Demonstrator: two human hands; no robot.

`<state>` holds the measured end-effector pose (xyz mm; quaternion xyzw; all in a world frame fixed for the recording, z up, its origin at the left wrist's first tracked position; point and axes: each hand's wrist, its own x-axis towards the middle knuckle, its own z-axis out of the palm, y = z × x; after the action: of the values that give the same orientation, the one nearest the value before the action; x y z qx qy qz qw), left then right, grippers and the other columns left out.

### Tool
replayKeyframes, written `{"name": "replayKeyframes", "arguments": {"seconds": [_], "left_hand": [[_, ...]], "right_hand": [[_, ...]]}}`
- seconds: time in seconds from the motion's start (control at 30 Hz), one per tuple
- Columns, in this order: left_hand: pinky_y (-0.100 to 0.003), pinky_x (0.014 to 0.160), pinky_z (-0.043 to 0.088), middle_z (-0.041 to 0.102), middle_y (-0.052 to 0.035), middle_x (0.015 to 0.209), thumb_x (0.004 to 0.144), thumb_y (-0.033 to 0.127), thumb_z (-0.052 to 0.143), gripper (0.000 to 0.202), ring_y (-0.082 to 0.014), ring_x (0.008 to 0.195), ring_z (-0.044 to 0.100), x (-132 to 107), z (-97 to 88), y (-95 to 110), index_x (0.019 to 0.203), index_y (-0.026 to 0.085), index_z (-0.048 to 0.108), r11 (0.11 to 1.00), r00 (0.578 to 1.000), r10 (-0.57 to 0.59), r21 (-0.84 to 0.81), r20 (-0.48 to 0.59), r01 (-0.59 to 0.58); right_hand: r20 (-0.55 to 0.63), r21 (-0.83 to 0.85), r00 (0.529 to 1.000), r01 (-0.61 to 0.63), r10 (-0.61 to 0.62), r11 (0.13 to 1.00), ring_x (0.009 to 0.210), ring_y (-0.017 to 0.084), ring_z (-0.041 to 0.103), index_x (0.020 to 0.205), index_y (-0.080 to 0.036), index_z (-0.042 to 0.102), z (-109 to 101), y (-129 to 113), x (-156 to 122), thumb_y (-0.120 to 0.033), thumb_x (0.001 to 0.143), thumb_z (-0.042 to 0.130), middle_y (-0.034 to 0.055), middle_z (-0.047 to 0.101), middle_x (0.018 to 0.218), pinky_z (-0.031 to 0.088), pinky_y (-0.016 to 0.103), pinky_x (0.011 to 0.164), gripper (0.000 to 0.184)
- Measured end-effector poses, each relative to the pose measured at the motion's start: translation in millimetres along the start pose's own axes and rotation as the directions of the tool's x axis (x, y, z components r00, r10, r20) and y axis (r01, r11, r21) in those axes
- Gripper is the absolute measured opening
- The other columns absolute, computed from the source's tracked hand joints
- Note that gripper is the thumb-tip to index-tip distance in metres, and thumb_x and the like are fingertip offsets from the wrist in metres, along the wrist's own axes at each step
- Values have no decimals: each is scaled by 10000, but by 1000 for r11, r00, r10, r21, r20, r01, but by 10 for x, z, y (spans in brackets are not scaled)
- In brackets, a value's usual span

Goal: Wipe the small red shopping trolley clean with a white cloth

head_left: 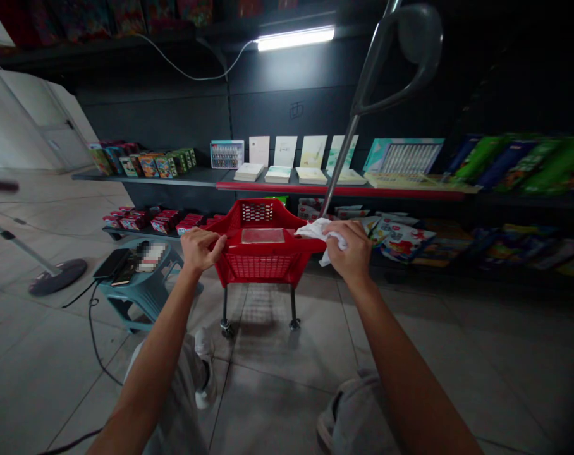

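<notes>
Two grips on a red plastic wheeled shopping basket (263, 268), one at each side of its top rim, with the basket standing on pale floor tiles (277, 373) just ahead of the knees. Left hand (200, 249): fingers curled over the rim and closed around it. Right hand (348, 251): fingers held together and pressing a crumpled white cloth (318, 232) against the opposite rim, with folds of cloth showing on both sides of the hand. Near the middle of the basket's top, a clear plastic panel (262, 236). Underneath, two small castors (226, 327). Just behind the right side, a tall metal pole (341, 164) ending in a dark curved handle (401, 57).

To the left, a teal plastic stool (145, 297) bearing black phones (119, 265), with a black cable (93, 335) trailing across the tiles. Farther left, a round black stand base (57, 277). Ahead, dark wall shelving with a red-edged shelf (339, 190), white and pastel books (310, 175) and colourful boxes (145, 164), under a lit fluorescent tube (295, 38).
</notes>
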<state>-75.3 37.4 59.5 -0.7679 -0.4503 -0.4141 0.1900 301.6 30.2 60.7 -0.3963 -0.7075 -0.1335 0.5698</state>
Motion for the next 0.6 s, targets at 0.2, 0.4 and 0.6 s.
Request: {"name": "replayKeyframes", "arguments": {"seconds": [0.2,0.4,0.6], "left_hand": [[-436,883,445,673,-77,773,962,407,480,391,-255,893,582,-37,152,-93,632,238,605,981,951,-192,-79,-242,178],[-523,1136,342,638,-126,1174,936,228,453,239,-288,1233,517,-33,235,64,1042,210,666,911,817,-409,-143,-405,386],[-539,1210,277,561,-117,1356,908,219,528,299,-297,1389,420,152,-44,700,1201,227,589,935,842,-352,-194,-409,297]], "right_hand": [[71,204,996,-60,46,977,880,224,656,797,-230,650,25,-193,20,-115,796,510,33,706,853,511,365,861,181],[58,214,997,-53,42,975,879,221,637,840,-226,637,72,-489,-58,-130,847,506,40,698,881,497,366,848,163],[72,183,996,-58,46,981,999,237,634,969,-230,656,99,-694,-238,-177,903,522,63,692,1012,500,390,924,158]]}}
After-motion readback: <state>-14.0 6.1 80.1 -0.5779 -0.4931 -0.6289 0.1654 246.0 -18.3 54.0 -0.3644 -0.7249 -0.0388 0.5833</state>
